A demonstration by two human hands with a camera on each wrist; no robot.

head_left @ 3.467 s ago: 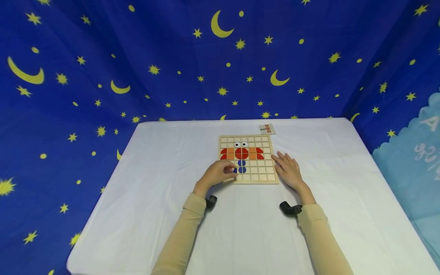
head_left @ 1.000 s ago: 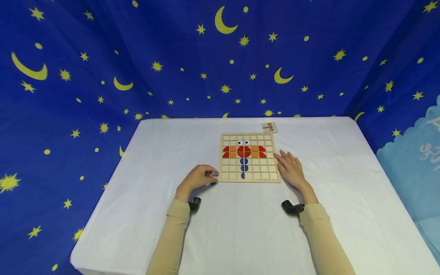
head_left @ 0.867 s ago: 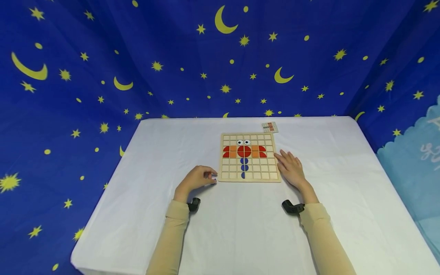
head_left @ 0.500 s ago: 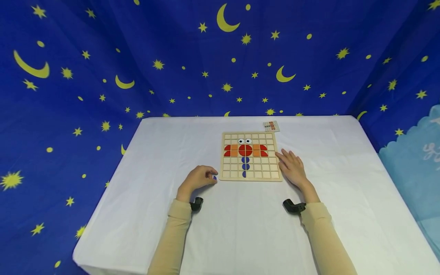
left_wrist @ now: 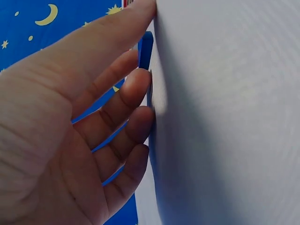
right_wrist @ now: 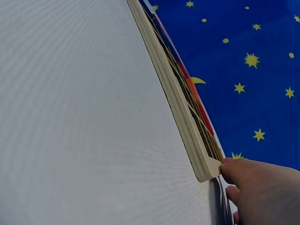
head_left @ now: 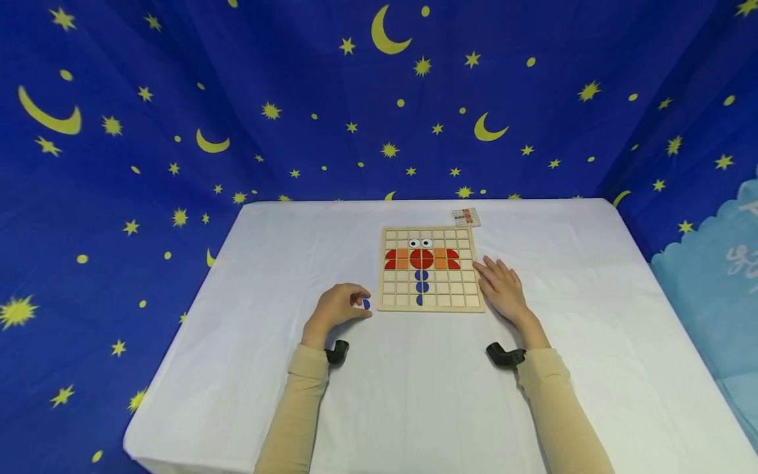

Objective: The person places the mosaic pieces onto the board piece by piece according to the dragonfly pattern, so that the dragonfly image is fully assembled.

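My left hand (head_left: 339,308) is low over the tablecloth, just left of the wooden grid board (head_left: 397,301). Its thumb and curled fingers hold a small blue half-circle tile (head_left: 366,304) between them. In the left wrist view, that blue tile (left_wrist: 146,50) shows edge-on between thumb and fingers, close to the cloth. My right hand (head_left: 501,288) lies with extended fingers at the board's right edge; its thumb touches the frame corner in the right wrist view. On the board are two eye tiles (head_left: 421,243), a red circle (head_left: 421,259), orange squares (head_left: 402,259), red side pieces and a column of blue half-circles (head_left: 422,287).
A small pattern card (head_left: 467,217) lies behind the board's back right corner. White cloth (head_left: 414,382) covers the table. A blue curtain (head_left: 331,79) with stars and moons stands along the back and left. Black cameras are strapped at both wrists.
My left hand has moved left off the board, where another blue half-circle now sits in the bottom row. Beside the board, a blue tile has come into view between its fingers. My right hand stays.
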